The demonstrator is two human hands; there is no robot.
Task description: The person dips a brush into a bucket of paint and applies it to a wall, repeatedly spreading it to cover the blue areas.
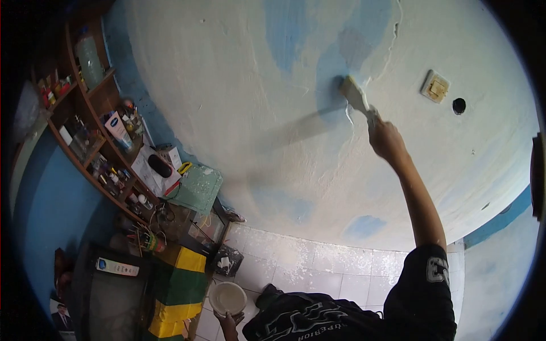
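Note:
My right hand (387, 139) grips the handle of a wide paintbrush (355, 95), arm stretched up to the wall. The brush's tip meets or nearly meets a blue patch (331, 79) on the wall (239, 85), which is mostly coated off-white. Low at the bottom, my left hand (228, 325) holds a small round white tub (211, 295) at its near side. Pale, whitish paint (228, 298) shows inside the tub. Other blue patches show near the top and low on the wall.
A light switch (436, 87) and a dark round hole (459, 106) lie right of the brush. Wooden shelves (85, 96) with bottles stand left, beside a green board-like item (199, 187) and a black box (228, 262). White splatters mark the tiled floor (324, 281).

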